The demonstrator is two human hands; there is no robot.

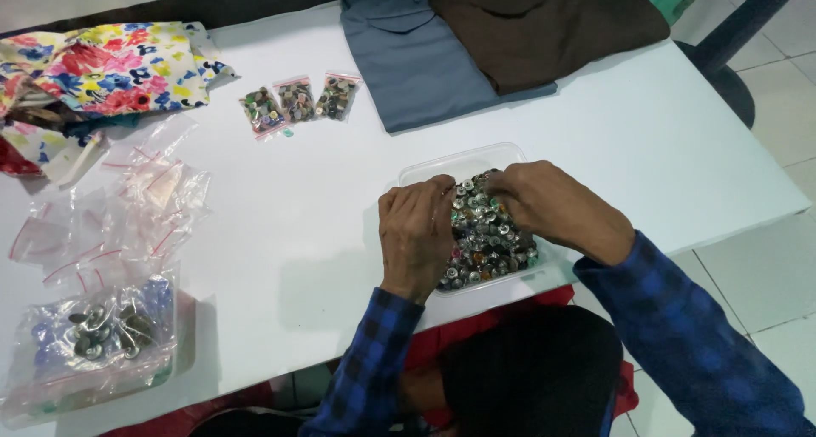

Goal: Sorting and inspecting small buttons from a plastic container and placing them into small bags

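A shallow clear plastic tray point(429, 170) sits on the white table and is heaped with mixed small buttons point(485, 243). My left hand point(415, 237) lies over the tray's left side, fingers curled down into the buttons. My right hand point(552, 206) reaches in from the right, fingertips pinched at the top of the heap. Whether either hand holds a button is hidden by the fingers. Both sleeves are blue and black plaid.
Three small zip bags of sorted buttons point(297, 101) lie beyond the tray. Empty zip bags point(127, 207) are scattered at left, above a big bag of buttons point(98, 339). Floral fabric point(102, 67), grey trousers point(416, 54) and brown cloth point(544, 25) lie along the far edge.
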